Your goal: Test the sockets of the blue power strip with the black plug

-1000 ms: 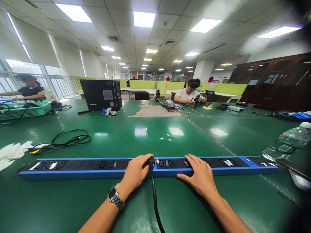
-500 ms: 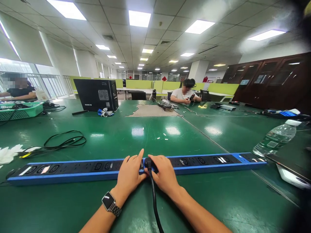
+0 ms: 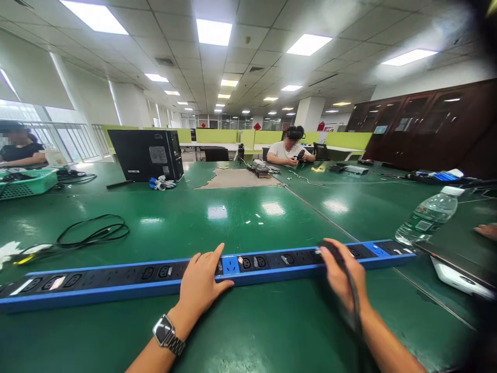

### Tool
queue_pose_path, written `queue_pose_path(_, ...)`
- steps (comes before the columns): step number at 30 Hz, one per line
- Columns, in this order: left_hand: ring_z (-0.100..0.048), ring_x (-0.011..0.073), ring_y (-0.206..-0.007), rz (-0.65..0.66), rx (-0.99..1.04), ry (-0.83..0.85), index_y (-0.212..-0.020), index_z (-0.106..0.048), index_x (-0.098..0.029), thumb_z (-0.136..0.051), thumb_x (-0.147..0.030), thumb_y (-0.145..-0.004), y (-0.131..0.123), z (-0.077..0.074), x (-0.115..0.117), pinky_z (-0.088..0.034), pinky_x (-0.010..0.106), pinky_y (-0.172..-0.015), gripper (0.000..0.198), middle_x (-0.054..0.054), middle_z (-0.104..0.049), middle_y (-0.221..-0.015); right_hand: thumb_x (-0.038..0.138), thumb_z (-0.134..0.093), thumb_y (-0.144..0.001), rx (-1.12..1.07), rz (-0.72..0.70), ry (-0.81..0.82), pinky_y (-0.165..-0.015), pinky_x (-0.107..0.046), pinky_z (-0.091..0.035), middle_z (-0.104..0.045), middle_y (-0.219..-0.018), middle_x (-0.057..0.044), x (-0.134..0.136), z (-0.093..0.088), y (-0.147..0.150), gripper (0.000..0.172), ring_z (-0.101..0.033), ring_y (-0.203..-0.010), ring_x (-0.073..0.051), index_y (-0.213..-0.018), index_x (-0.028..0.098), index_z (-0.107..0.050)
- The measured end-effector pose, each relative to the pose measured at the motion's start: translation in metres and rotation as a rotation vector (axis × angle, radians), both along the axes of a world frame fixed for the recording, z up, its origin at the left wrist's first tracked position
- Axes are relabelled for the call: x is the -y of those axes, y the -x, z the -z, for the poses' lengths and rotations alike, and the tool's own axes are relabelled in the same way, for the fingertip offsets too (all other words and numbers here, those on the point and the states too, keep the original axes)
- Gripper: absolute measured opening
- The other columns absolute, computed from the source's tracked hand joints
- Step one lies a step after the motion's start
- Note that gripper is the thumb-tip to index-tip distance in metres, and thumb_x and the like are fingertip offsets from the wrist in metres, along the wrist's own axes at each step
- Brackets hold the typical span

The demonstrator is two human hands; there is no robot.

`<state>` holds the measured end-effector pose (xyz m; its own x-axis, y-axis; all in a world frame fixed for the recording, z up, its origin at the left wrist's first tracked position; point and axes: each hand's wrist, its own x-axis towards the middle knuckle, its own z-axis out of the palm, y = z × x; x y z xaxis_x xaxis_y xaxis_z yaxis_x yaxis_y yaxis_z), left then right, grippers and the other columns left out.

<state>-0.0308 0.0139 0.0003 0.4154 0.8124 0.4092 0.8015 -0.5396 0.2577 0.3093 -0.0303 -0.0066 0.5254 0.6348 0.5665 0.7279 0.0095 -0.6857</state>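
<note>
A long blue and black power strip [image 3: 128, 282] lies across the green table. My left hand [image 3: 202, 277] rests over its middle, thumb on the near blue edge and fingers over the far side, gripping it. Just right of that hand, a blue socket [image 3: 230, 264] shows with nothing in it. My right hand [image 3: 344, 267] holds a black plug above the strip's right part; its metal prongs point left. The plug's black cable [image 3: 356, 311] hangs down past the wrist, blurred.
A water bottle [image 3: 429, 215] and a dark flat device [image 3: 458, 264] on a white object are at right. A looped black cable [image 3: 93, 230] lies left. Farther back are a computer case [image 3: 145, 155], gloves [image 3: 162, 183], a green basket [image 3: 29, 185] and seated people.
The plug is out of the blue middle socket and has moved right in my right hand. My left hand stays on the strip. The view has shifted slightly.
</note>
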Motion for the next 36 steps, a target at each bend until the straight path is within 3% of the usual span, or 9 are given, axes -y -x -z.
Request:
queue_pose_path(2, -0.061, 0.0259, -0.112, 0.0, 0.006, -0.007, -0.143, -0.036, -0.025, -0.079, -0.036, -0.073, 0.0, 0.001, 0.0, -0.039, 0.049, -0.106, 0.083, 0.007, -0.066, -0.12, 0.057, -0.049, -0.08, 0.032, 0.072, 0.074, -0.085, -0.042, -0.05, -0.071, -0.098, -0.009, 0.006, 0.01, -0.042, 0.048, -0.066, -0.091, -0.028, -0.108, 0.022, -0.065)
queue_pose_path(5, -0.061, 0.0257, -0.111, 0.007, 0.014, -0.024, -0.143, -0.036, -0.026, -0.078, -0.037, -0.074, -0.001, 0.002, -0.001, -0.039, 0.048, -0.106, 0.082, 0.008, -0.066, -0.12, 0.055, -0.05, -0.079, 0.136, 0.001, 0.111, -0.088, -0.041, -0.049, -0.071, -0.102, -0.008, 0.008, 0.017, -0.072, 0.045, -0.065, -0.095, -0.027, -0.108, 0.024, -0.066)
queue_pose_path(15, -0.055, 0.0298, -0.12, 0.058, 0.073, 0.042, -0.141, -0.039, -0.021, -0.077, -0.034, -0.073, -0.01, -0.01, 0.003, -0.036, 0.055, -0.108, 0.078, 0.013, -0.061, -0.13, 0.053, -0.049, -0.084, 0.297, -0.161, 0.153, -0.096, -0.042, -0.047, -0.071, -0.111, -0.006, 0.002, 0.023, -0.078, 0.042, -0.065, -0.103, -0.025, -0.112, 0.026, -0.065)
queue_pose_path(18, -0.053, 0.0285, -0.122, 0.265, 0.161, -0.003, -0.134, -0.048, -0.021, -0.072, -0.034, -0.079, -0.052, -0.02, 0.01, -0.039, 0.049, -0.107, 0.061, 0.011, -0.059, -0.132, 0.053, -0.047, -0.085, 0.369, -0.117, 0.16, -0.107, -0.058, -0.033, -0.07, -0.118, -0.005, 0.001, 0.032, -0.084, 0.045, -0.062, -0.111, -0.027, -0.121, 0.029, -0.06)
queue_pose_path(21, -0.057, 0.0244, -0.115, 0.442, 0.22, 0.011, -0.13, -0.053, -0.023, -0.065, -0.03, -0.085, -0.127, -0.028, 0.019, -0.045, 0.041, -0.102, 0.046, 0.007, -0.063, -0.127, 0.051, -0.046, -0.086, 0.382, -0.111, 0.175, -0.11, -0.064, -0.022, -0.067, -0.123, -0.005, 0.0, 0.043, -0.088, 0.046, -0.059, -0.117, -0.028, -0.126, 0.031, -0.054)
queue_pose_path(24, -0.057, 0.0257, -0.112, 0.431, 0.212, 0.063, -0.132, -0.051, -0.022, -0.059, -0.03, -0.089, -0.207, -0.028, 0.025, -0.049, 0.04, -0.096, 0.044, 0.01, -0.061, -0.126, 0.047, -0.044, -0.084, 0.423, -0.087, 0.159, -0.11, -0.061, -0.024, -0.056, -0.137, -0.01, -0.001, 0.056, -0.094, 0.058, -0.052, -0.126, -0.03, -0.139, 0.028, -0.042)
queue_pose_path(27, -0.057, 0.0288, -0.11, 0.35, 0.163, 0.135, -0.135, -0.048, -0.022, -0.062, -0.03, -0.087, -0.266, -0.024, 0.024, -0.05, 0.043, -0.091, 0.05, 0.014, -0.06, -0.122, 0.039, -0.039, -0.081, 0.498, -0.043, 0.133, -0.109, -0.057, -0.029, -0.04, -0.15, -0.016, -0.002, 0.069, -0.103, 0.074, -0.04, -0.136, -0.032, -0.15, 0.02, -0.021)
queue_pose_path(30, -0.058, 0.0287, -0.104, 0.315, 0.138, 0.17, -0.124, -0.057, -0.02, -0.054, -0.028, -0.091, -0.291, -0.017, 0.018, -0.049, 0.044, -0.089, 0.034, 0.014, -0.065, -0.107, 0.034, -0.037, -0.077, 0.578, -0.02, 0.166, -0.108, -0.056, -0.031, -0.043, -0.147, -0.016, -0.005, 0.078, -0.113, 0.074, -0.043, -0.133, -0.032, -0.149, 0.017, -0.023)
queue_pose_path(36, -0.055, 0.024, -0.102, 0.34, 0.179, 0.128, -0.122, -0.058, -0.022, -0.043, -0.021, -0.095, -0.289, -0.002, 0.011, -0.047, 0.04, -0.092, 0.03, 0.01, -0.065, -0.103, 0.034, -0.038, -0.076, 0.62, 0.03, 0.199, -0.105, -0.055, -0.034, -0.052, -0.139, -0.016, -0.011, 0.076, -0.112, 0.065, -0.05, -0.126, -0.032, -0.138, 0.017, -0.039)
